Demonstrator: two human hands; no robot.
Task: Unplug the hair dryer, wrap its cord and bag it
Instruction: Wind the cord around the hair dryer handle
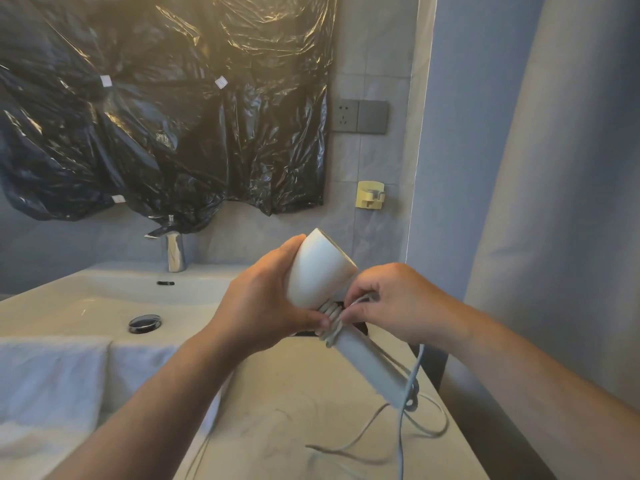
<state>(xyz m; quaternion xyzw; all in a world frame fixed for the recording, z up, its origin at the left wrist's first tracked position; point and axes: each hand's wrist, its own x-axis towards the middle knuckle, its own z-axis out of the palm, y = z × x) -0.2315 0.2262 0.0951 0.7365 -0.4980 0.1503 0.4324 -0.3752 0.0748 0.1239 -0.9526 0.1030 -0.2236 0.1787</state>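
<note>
Since the wall socket [344,116] stands empty, unplugging is judged done; the left hand [263,306] grips the hair dryer [322,268] above the right end of the vanity counter [294,393], the right hand [391,306] pinches its cord [419,362], part-wrapped round the handle, slack trailing, bagging outstanding.

Bathroom: washbasin [86,292], chrome tap [175,252], tiled wall [374,161].

1 hair dryer [322,271], 1 cord [329,310], 1 left hand [263,306], 1 right hand [401,303], 1 faucet [175,252], 1 drain plug [144,323], 1 wall socket [344,116].
</note>
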